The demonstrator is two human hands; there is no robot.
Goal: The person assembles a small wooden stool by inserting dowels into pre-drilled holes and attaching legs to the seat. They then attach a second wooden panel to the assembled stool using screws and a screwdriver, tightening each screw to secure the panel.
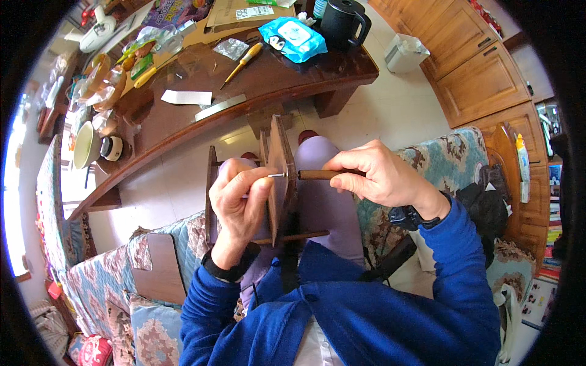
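Observation:
A brown wooden panel assembly (282,146) stands upright between my knees, its boards seen nearly edge-on. On the left side of one board, my left hand (235,192) pinches a thin silvery screw (278,175), whose far end meets the board. My right hand (372,174) grips a brown wooden rod (317,174) from the other side. The rod lies level, with its dark-centred end at or just beside the board's right face; I cannot tell whether they touch. More of the assembly is hidden behind my left hand.
Ahead is a dark wooden table (262,82) with a yellow-handled screwdriver (242,64), a blue wipes pack (293,39), a black kettle (345,24) and a white paper strip (187,97). A loose brown board (157,268) lies on the patterned sofa (110,274) at left.

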